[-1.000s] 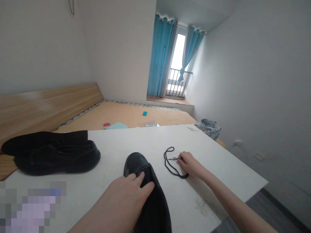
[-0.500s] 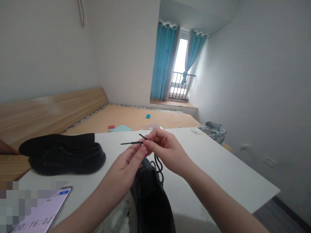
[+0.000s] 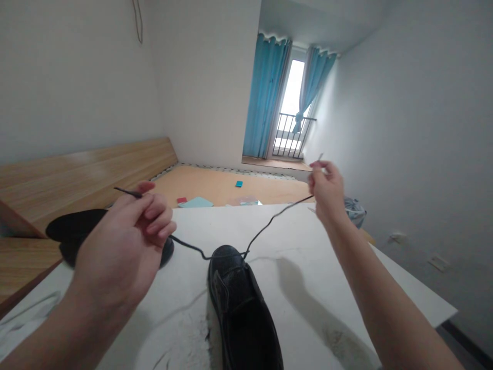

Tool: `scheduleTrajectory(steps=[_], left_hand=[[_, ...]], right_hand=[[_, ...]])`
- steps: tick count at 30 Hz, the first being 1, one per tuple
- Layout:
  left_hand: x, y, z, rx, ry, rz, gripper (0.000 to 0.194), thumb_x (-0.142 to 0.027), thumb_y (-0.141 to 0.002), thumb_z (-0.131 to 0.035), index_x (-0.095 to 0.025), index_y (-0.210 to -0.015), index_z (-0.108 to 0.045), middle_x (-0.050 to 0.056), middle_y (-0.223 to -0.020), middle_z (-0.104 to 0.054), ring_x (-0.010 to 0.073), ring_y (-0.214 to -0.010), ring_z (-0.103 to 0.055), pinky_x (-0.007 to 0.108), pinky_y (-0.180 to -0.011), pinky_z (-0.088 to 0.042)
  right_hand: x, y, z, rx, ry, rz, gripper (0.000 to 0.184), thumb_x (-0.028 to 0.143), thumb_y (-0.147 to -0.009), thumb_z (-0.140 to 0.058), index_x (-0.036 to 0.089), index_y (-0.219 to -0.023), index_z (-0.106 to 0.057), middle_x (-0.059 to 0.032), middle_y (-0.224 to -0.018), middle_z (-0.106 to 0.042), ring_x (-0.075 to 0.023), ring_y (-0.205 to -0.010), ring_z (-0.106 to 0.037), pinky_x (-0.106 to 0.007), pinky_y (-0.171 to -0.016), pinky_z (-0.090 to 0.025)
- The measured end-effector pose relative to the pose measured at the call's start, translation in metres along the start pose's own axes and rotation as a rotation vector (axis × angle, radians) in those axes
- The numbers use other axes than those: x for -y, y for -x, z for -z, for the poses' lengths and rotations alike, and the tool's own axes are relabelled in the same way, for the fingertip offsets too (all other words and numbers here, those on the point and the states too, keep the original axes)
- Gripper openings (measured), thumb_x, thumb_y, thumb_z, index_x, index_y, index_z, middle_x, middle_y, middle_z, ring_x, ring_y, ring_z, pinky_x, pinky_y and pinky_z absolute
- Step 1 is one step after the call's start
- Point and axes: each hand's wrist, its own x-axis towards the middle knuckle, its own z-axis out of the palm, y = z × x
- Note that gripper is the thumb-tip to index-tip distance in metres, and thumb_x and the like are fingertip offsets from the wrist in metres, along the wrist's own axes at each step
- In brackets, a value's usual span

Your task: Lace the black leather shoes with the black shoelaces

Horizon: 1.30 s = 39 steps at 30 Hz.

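Note:
A black shoe (image 3: pixel 234 288) stands on the white tabletop in front of me, toe pointing away, opening toward me. A thin black shoelace (image 3: pixel 187 243) runs across its toe and rises to both sides. My left hand (image 3: pixel 119 246) is closed on one part of the lace, and the lace's tip sticks out past the thumb. Higher up at the right, my right hand (image 3: pixel 327 190) pinches the lace's other end, its tip pointing upward. Partly behind my left hand lie another black shoe (image 3: pixel 168 252) and a flat black sole-shaped piece (image 3: pixel 75 224).
The white table (image 3: pixel 316 288) has worn, scuffed patches near me. Beyond it lies a tan bed surface (image 3: pixel 208 180) with a small blue item (image 3: pixel 239 183), a red item (image 3: pixel 182 200) and a pale blue sheet (image 3: pixel 197 202). A bag (image 3: pixel 355 211) sits behind the table's right edge.
My hands have moved from together above the shoe to wide apart, left hand leftward, right hand up and right. The lace is now drawn out between them across the toe.

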Motion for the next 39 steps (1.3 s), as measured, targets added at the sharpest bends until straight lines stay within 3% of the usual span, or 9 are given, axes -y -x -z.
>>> scheduleTrajectory(steps=[2, 4, 6, 10, 13, 19, 27, 33, 39], left_hand=[[-0.001, 0.002, 0.004, 0.127, -0.189, -0.025, 0.016, -0.006, -0.075, -0.044, -0.021, -0.076, -0.049, -0.007, -0.058, -0.033, 0.0082, -0.045, -0.023, 0.019, -0.041, -0.019], [0.009, 0.006, 0.006, 0.355, -0.495, -0.003, 0.009, -0.016, -0.076, -0.044, -0.021, -0.069, -0.048, -0.005, -0.058, -0.037, 0.0103, -0.047, -0.028, 0.022, -0.044, -0.024], [0.023, 0.011, 0.006, 0.603, -0.836, 0.022, 0.026, -0.030, -0.085, -0.039, -0.021, -0.060, -0.043, -0.003, -0.057, -0.040, 0.0131, -0.052, -0.034, 0.026, -0.049, -0.029], [0.047, 0.021, 0.001, 0.747, -1.402, -0.060, 0.045, -0.041, -0.094, -0.027, -0.021, -0.062, -0.051, 0.002, -0.064, -0.059, 0.0193, -0.064, -0.053, 0.031, -0.059, -0.034], [0.058, 0.026, -0.003, 0.856, -1.588, -0.092, 0.034, -0.030, -0.093, -0.035, -0.024, -0.089, -0.067, 0.004, -0.088, -0.072, 0.0226, -0.081, -0.065, 0.033, -0.069, -0.042], [0.078, 0.029, -0.009, 0.837, -1.639, -0.108, 0.022, -0.028, -0.082, -0.053, -0.026, -0.093, -0.072, 0.005, -0.096, -0.073, 0.0262, -0.088, -0.067, 0.035, -0.075, -0.048], [0.093, 0.028, -0.012, 0.788, -1.659, -0.144, 0.016, -0.023, -0.080, -0.052, -0.023, -0.083, -0.068, 0.005, -0.089, -0.071, 0.0257, -0.085, -0.066, 0.034, -0.071, -0.047], [0.098, 0.028, -0.009, 0.774, -1.653, -0.162, 0.018, -0.021, -0.084, -0.048, -0.021, -0.083, -0.066, 0.006, -0.087, -0.071, 0.0260, -0.085, -0.066, 0.034, -0.071, -0.045], [0.079, 0.014, -0.011, 0.756, -1.608, -0.214, 0.019, -0.023, -0.090, -0.046, -0.021, -0.085, -0.063, 0.004, -0.090, -0.069, 0.0236, -0.087, -0.064, 0.034, -0.073, -0.042]], right_hand=[[0.001, -0.005, 0.017, -0.014, 0.075, 0.082, 0.018, 0.041, -0.096, -0.039, 0.025, -0.094, -0.046, 0.0087, -0.060, -0.025, -0.0090, -0.047, -0.022, -0.022, -0.044, -0.016], [-0.005, 0.011, 0.019, 0.151, 0.231, 0.088, 0.021, 0.042, -0.095, -0.042, 0.023, -0.094, -0.052, 0.0079, -0.060, -0.027, -0.0096, -0.049, -0.024, -0.023, -0.045, -0.016], [-0.017, 0.038, 0.010, 0.373, 0.313, -0.003, 0.024, 0.042, -0.088, -0.056, 0.019, -0.082, -0.059, 0.0069, -0.056, -0.034, -0.0090, -0.050, -0.029, -0.023, -0.045, -0.019], [-0.049, 0.087, -0.007, 0.787, 0.380, -0.203, 0.028, 0.040, -0.083, -0.062, 0.014, -0.074, -0.066, 0.0049, -0.052, -0.045, -0.0085, -0.048, -0.035, -0.022, -0.045, -0.025], [-0.064, 0.098, -0.004, 0.900, 0.400, -0.267, 0.023, 0.035, -0.085, -0.060, 0.014, -0.077, -0.066, 0.0041, -0.055, -0.048, -0.0085, -0.051, -0.037, -0.022, -0.048, -0.026], [-0.080, 0.097, 0.000, 0.959, 0.385, -0.293, 0.017, 0.028, -0.083, -0.060, 0.016, -0.072, -0.061, 0.0054, -0.057, -0.044, -0.0091, -0.054, -0.036, -0.023, -0.051, -0.026], [-0.100, 0.107, -0.006, 0.946, 0.297, -0.313, 0.033, 0.046, -0.084, -0.060, 0.017, -0.071, -0.054, 0.0067, -0.058, -0.038, -0.0096, -0.056, -0.033, -0.024, -0.052, -0.026], [-0.107, 0.108, -0.008, 0.887, 0.334, -0.251, 0.029, 0.040, -0.084, -0.062, 0.017, -0.069, -0.055, 0.0046, -0.061, -0.045, -0.0111, -0.059, -0.040, -0.025, -0.056, -0.030], [-0.081, 0.106, -0.012, 0.771, 0.330, -0.086, 0.027, 0.039, -0.091, -0.053, 0.019, -0.104, -0.064, -0.0076, -0.101, -0.060, -0.0194, -0.092, -0.054, -0.031, -0.078, -0.041]])
